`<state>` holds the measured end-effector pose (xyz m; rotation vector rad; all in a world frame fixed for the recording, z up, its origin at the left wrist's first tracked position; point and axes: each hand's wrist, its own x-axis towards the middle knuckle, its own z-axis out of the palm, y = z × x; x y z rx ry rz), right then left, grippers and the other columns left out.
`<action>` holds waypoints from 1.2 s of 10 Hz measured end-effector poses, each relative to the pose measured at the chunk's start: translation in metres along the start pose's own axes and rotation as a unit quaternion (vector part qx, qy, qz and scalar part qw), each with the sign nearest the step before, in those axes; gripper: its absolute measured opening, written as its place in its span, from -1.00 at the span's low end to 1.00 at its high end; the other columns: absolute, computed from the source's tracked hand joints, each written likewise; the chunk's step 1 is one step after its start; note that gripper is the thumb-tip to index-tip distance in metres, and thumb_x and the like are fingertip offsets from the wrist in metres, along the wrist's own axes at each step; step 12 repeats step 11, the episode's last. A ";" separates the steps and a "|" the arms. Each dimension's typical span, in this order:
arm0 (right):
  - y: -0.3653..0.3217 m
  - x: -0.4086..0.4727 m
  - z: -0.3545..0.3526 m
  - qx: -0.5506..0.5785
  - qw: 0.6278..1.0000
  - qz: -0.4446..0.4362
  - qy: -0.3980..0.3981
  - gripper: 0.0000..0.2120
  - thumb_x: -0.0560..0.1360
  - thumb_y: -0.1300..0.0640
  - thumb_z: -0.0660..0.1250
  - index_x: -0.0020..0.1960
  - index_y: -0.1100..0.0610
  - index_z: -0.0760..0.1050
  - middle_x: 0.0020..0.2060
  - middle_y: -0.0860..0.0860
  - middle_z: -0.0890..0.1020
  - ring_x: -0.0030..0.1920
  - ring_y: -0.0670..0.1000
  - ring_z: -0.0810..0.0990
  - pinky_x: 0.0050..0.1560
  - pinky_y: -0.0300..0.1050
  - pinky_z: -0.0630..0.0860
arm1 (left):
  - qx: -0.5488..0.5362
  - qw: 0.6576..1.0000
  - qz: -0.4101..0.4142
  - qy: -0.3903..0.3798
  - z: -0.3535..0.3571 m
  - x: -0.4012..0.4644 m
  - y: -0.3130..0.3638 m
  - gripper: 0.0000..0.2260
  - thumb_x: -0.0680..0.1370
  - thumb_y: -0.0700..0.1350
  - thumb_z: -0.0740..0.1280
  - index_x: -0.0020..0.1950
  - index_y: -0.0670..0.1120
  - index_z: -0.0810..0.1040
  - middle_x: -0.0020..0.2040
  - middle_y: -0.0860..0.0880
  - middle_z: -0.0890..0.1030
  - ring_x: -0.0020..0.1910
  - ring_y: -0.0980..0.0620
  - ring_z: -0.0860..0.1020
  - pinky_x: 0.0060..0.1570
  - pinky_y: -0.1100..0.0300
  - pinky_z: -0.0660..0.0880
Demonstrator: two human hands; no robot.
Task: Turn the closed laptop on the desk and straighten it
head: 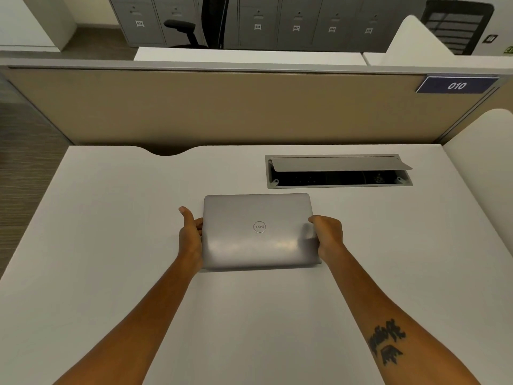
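At the far left, dark wood-grain flooring ran beside the desk, a smooth, matte white slab with rounded corners and a shallow curved notch cut into its back edge. Behind it stood a flat tan partition capped by a grey metal rail.

The left hand was pressed against the left short edge of the laptop, fingers curled around that edge and the thumb raised clear, pointing away from the person. Whether the fingertips reached under the casing could not be told.

The laptop lay closed and flat near the middle of the desk, its long edges close to parallel with the desk's back edge. Its lid was brushed silver-grey metal, a rectangle with softly rounded corners, carrying a circular embossed logo at its centre that read upside down from the wearer's side. A pale smear of reflected light crossed the nearer half of the lid.

The right hand gripped the right short edge, thumb laid on top of the lid and the fingers wrapped down the side. A dark tattoo marked the right forearm.

Beyond the laptop to the right, a rectangular grey cable tray was sunk into the desk, its thin metal flap tilted open over a dark recess. A navy plaque marked "010" sat at the partition's right end.
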<state>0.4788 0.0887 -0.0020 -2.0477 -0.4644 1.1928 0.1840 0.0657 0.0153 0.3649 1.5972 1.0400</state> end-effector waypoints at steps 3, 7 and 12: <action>0.001 0.002 0.002 0.000 1.000 -0.003 0.002 -0.90 0.53 0.21 0.38 -0.12 0.19 0.49 -0.13 0.13 0.51 -0.10 0.11 0.42 -0.07 0.02 0.35 | 0.004 1.000 -0.008 0.003 -0.003 0.004 0.001 -0.32 0.63 0.42 -0.10 -0.09 0.00 0.65 -0.12 -0.05 0.68 -0.15 -0.04 0.62 -0.16 0.11 0.51; 0.003 0.000 0.002 -0.018 1.000 -0.019 0.006 -0.64 0.56 0.22 0.37 0.24 0.46 0.54 0.28 0.35 0.60 -0.02 0.13 0.45 -0.01 0.03 0.38 | 0.029 1.000 -0.001 -0.008 -0.006 0.007 -0.001 -0.37 0.65 0.39 -0.08 -0.07 0.02 0.65 -0.09 -0.04 0.69 -0.12 -0.04 0.63 -0.14 0.10 0.54; 0.026 -0.020 0.001 -0.241 0.935 -0.262 -0.005 -0.55 0.70 -0.05 0.23 0.47 0.19 0.48 0.42 0.18 0.56 0.48 0.24 0.49 0.44 0.08 0.45 | 0.356 0.911 0.205 0.019 -0.028 0.000 -0.017 -0.36 0.68 0.21 0.09 0.64 -0.17 0.31 0.65 -0.21 0.33 0.64 -0.21 0.30 0.65 -0.16 0.18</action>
